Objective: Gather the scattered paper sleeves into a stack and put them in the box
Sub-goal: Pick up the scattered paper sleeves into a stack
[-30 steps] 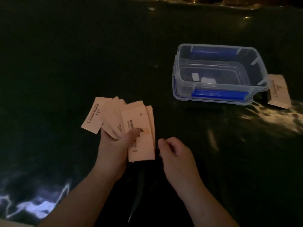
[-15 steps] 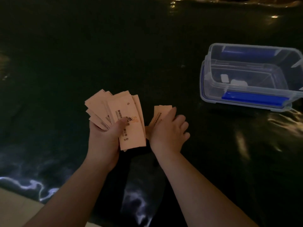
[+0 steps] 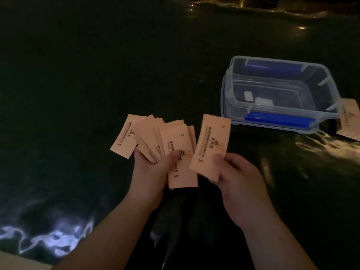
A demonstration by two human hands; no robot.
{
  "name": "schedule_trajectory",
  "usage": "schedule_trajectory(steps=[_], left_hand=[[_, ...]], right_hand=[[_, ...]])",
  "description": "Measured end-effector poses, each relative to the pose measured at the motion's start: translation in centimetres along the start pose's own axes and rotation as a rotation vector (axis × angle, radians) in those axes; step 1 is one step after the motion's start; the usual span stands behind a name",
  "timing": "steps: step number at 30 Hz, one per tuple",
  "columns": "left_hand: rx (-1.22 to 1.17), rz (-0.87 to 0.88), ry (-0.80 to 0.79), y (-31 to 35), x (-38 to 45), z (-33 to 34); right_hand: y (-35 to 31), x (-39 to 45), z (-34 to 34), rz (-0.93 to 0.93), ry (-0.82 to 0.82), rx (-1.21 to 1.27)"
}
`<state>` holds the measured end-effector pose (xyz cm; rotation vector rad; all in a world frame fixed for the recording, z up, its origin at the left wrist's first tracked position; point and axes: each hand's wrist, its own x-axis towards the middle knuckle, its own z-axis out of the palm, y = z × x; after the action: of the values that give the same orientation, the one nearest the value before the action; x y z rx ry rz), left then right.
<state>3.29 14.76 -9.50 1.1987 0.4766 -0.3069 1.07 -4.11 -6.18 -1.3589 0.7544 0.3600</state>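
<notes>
Fanned bunch of paper sleeves (image 3: 155, 137) sits in the left hand (image 3: 153, 170), thumb clamped across the front one, fingers curled behind; the fan is held up above the dark glossy sheet (image 3: 68, 84), splayed rather than squared. Single sleeve (image 3: 210, 147) is pinched by the right hand (image 3: 237, 178), thumb on its printed face near the lower edge, tilted slightly, just beside the fan's right edge; can't tell if they touch. Clear plastic box (image 3: 323, 78) with blue latches stands open, far right of both hands, well apart; two small white pieces (image 3: 257, 99) inside, type unclear. One more sleeve (image 3: 349, 121) lies on the sheet against the box's right side, partly cropped.
</notes>
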Motion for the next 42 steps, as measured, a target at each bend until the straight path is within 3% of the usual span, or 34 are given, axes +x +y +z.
schedule_trajectory(steps=[4,9,13,16,19,24,29,31,37,42], left_hand=[[0.021,0.035,-0.124,-0.1,-0.1,0.5],[0.022,0.044,-0.005,0.9,0.0,-2.7],[-0.014,0.113,0.139,2.0,0.1,-4.9],[-0.016,0.143,0.188,2.6,-0.1,-5.8],[-0.007,0.152,0.202,3.0,-0.3,-6.2],[-0.031,0.134,0.207,2.6,-0.4,-5.1],[-0.049,0.072,0.12,1.3,-0.5,-1.8],[-0.061,0.037,0.052,0.7,-0.4,-0.3],[-0.053,-0.04,-0.094,0.5,-0.2,1.7],[-0.014,0.005,0.05,1.9,-0.6,-0.6]], right_hand=[[1.5,0.2,1.5,-0.1,-0.02,-0.29],[1.9,1.9,3.9,-0.182,-0.075,-0.593],[3.0,4.4,7.4,-0.333,0.303,-0.898],[4.0,5.4,10.5,-0.416,0.436,-1.13],[3.5,6.1,11.0,-0.328,0.432,-1.023],[2.0,6.0,6.1,-0.167,0.2,-0.512],[1.1,0.8,0.9,-0.042,0.091,0.074],[1.2,-0.3,0.6,-0.005,0.019,0.096],[2.3,-0.2,2.1,0.029,0.04,-0.025],[2.8,1.0,4.2,0.062,-0.003,-0.123]])
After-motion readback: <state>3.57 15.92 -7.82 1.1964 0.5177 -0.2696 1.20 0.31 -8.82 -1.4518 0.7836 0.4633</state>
